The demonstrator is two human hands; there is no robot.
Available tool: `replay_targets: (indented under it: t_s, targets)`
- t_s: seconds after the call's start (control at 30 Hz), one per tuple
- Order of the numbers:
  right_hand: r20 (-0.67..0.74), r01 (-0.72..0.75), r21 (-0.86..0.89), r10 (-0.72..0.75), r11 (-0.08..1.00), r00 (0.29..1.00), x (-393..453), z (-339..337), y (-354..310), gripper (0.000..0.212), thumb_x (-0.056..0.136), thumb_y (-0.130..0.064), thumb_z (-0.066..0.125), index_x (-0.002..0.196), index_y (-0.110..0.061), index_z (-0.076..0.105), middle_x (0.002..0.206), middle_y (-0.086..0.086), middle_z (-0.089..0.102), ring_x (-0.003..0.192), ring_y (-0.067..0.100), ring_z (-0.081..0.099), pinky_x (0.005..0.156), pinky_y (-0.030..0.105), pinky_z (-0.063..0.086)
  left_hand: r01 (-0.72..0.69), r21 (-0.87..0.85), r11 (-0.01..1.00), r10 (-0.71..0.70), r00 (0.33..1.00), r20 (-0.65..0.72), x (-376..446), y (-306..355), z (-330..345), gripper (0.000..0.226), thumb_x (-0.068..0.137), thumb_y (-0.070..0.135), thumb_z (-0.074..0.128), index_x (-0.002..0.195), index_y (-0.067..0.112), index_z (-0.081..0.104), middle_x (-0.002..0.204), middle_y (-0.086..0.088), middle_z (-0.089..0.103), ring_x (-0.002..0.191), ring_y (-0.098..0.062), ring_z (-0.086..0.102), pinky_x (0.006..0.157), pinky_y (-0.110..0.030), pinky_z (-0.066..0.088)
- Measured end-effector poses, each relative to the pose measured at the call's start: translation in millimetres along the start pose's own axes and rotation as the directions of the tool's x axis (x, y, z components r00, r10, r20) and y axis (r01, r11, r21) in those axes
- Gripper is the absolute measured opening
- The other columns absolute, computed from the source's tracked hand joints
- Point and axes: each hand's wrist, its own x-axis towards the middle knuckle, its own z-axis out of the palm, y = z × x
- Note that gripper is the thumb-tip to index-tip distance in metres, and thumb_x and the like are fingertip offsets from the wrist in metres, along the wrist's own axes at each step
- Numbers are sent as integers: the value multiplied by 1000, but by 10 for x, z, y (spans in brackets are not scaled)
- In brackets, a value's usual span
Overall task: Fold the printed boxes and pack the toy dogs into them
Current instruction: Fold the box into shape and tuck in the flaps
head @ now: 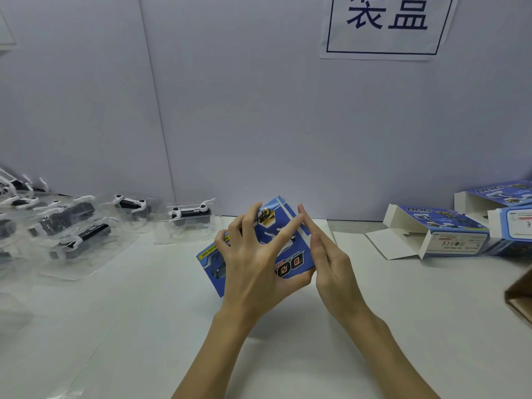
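- Hands hold one blue printed box [290, 249] just above the white surface [288, 355], in the middle.
- Left hand [253, 263] grips it, fingers spread and curled over the top face.
- Right hand [331, 254] presses its right side with straight fingers kept together.
- Good folding likely means squeezing gently so the sides pop square, not bend.
- Toy dogs [190, 213] in clear bags wait on the left.
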Motion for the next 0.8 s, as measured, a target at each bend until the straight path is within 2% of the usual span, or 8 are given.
replay_targets:
  t_s: [0.13, 0.27, 0.37, 0.57, 0.63, 0.7, 0.8]
  targets:
    - [-35, -12, 31, 13, 999, 999, 28, 24, -36, 43, 105, -39, 45, 147, -44, 52, 137, -15, 64, 125, 12, 64, 77, 27, 63, -15, -36, 999, 14, 999, -30, 1, -23, -13, 74, 85, 82, 50, 149, 46, 45, 152, -16, 48, 135, -35, 47, 103, -57, 36]
    - [-110, -20, 112, 32, 994, 993, 52, -12, -90, 32, 100, -38, 54, 123, -53, 69, 120, -14, 74, 113, 13, 72, 70, 23, 62, -35, -87, 996, 31, 999, -41, 18, -20, -18, 70, 85, 82, 53, 145, 46, 47, 151, -17, 51, 135, -35, 50, 103, -58, 39]
    - [-157, -33, 159, 58, 987, 986, 52, -27, -81, 29, 97, -39, 57, 116, -55, 73, 117, -10, 76, 110, 16, 73, 66, 25, 62, -47, -81, 996, 43, 998, -41, 8, -8, 0, 71, 81, 80, 61, 142, 44, 51, 152, -17, 51, 134, -37, 52, 102, -60, 39]
    - [-159, -8, 132, 29, 991, 987, 1, 73, -10, 37, 104, -37, 50, 138, -40, 64, 127, -10, 72, 114, 17, 72, 70, 28, 64, -9, -36, 999, 7, 999, -54, -22, 9, 13, 71, 78, 78, 65, 138, 42, 55, 151, -15, 50, 136, -34, 48, 104, -58, 37]
    - [-121, 0, 87, 10, 996, 993, -13, 66, 22, 42, 104, -39, 47, 145, -40, 57, 141, -5, 64, 123, 19, 67, 75, 31, 64, 10, -11, 1000, -11, 999, -46, -14, 23, 8, 69, 78, 80, 63, 135, 41, 57, 151, -13, 47, 135, -33, 47, 102, -57, 35]
    - [-67, 12, 39, -10, 999, 998, -26, 58, 47, 49, 102, -38, 52, 151, -42, 49, 149, -4, 56, 134, 21, 59, 80, 34, 64, 25, -2, 1000, -25, 999, -36, -4, 22, -5, 64, 80, 80, 59, 130, 41, 55, 150, -12, 45, 133, -33, 46, 100, -56, 35]
    - [-22, 99, -110, -102, 989, 995, -39, 87, 77, 60, 100, -32, 61, 151, -54, 40, 157, -7, 46, 141, 18, 51, 87, 33, 63, 45, -1, 999, -45, 998, -41, 0, -6, -18, 62, 77, 71, 68, 130, 43, 53, 151, -12, 44, 131, -35, 47, 98, -56, 35]
